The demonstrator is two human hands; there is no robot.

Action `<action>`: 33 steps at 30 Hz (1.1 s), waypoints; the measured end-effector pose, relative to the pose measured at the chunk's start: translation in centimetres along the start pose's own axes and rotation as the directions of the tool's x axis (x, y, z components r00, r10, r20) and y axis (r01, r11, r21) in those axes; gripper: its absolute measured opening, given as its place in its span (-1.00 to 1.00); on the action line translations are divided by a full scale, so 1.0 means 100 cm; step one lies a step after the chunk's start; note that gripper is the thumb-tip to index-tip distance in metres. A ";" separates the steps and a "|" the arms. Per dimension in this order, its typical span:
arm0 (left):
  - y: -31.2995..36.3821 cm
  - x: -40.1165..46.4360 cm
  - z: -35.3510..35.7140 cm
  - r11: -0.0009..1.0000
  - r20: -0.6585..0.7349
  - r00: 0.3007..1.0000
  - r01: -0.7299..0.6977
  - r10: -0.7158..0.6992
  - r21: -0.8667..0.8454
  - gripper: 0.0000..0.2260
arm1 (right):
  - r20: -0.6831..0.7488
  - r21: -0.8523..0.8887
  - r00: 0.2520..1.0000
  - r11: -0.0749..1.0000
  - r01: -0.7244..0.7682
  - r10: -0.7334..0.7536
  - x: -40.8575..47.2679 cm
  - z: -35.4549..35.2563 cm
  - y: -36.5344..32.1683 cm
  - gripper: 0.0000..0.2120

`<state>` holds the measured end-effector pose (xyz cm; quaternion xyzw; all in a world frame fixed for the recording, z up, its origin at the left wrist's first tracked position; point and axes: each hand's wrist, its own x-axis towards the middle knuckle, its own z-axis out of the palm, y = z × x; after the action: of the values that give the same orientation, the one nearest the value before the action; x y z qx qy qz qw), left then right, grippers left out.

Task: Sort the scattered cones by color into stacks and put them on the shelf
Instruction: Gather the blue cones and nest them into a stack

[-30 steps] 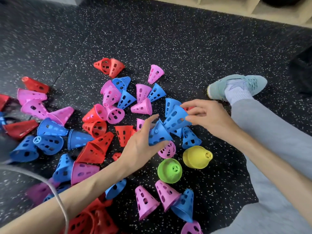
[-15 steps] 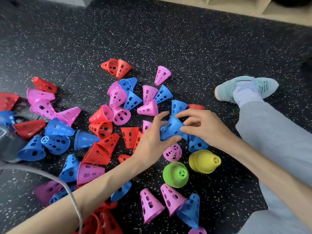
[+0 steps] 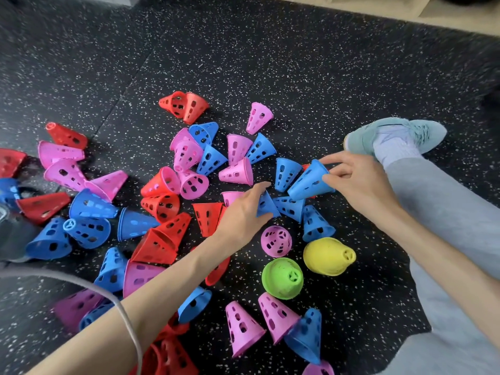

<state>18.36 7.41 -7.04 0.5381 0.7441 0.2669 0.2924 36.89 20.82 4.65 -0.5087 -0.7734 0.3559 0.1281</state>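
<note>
So the person is mid-way through gathering the blues. The right hand (image 3: 359,182) pinches a blue cone (image 3: 309,182) by its narrow end, holding it tilted just above the floor near the sneaker (image 3: 397,135). The left hand (image 3: 244,212) has its fingers curled around a second blue cone (image 3: 266,205) lying on the black speckled floor (image 3: 270,63), right beside two more blues.

Judging by that, the step in hand is building the blue stack, and it looks early: reds, pinks and blues are scattered all over (plus one green cone (image 3: 282,277) and one yellow cone (image 3: 327,255) standing upright).

The next move probably calls for lining up the two held cones, open end over tip, and nesting them. The shelf (image 3: 378,6) only peeks in at the top edge, and no stack is visible on it.
</note>
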 end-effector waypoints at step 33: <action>0.049 -0.039 -0.013 0.903 -0.235 0.969 -0.036 -0.073 -0.429 -0.36 | 0.228 0.176 0.937 0.957 0.229 -0.266 -0.014 0.021 -0.010 -0.72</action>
<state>21.60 4.99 -2.08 0.4161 0.7024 0.4860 0.3119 35.63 18.41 4.06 -0.3474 -0.8130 0.4539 0.1108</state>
